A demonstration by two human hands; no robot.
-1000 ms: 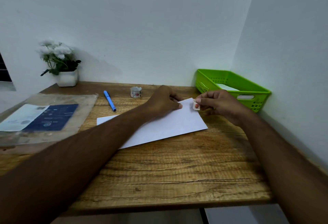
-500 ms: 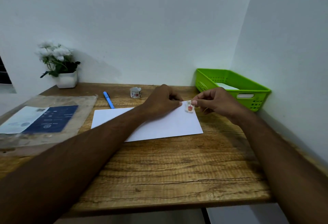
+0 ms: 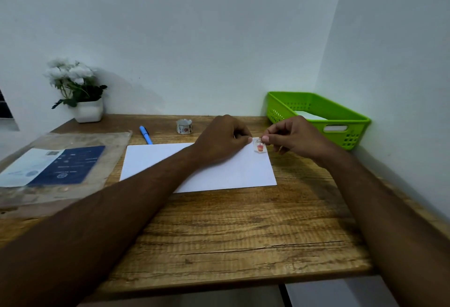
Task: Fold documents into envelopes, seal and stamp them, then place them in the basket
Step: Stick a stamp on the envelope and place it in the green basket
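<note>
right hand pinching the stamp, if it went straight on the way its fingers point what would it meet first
Most likely the left hand, whose fingertip rests on the envelope just beside the stamp. The right hand points leftward at it, though depth is hard to judge.

One envelope [image 3: 219, 173], one stamp [image 3: 259, 146], one stamp roll [image 3: 183, 126], one pen [image 3: 145, 134], one basket [image 3: 280, 107], one plant [image 3: 75, 85]

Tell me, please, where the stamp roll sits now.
Head view: the stamp roll stands far back, left of centre, between the blue pen and the left hand.

envelope [image 3: 243, 173] centre | pen [image 3: 145, 134] behind envelope | plant [image 3: 78, 90] left rear | basket [image 3: 319, 103] right rear
</note>
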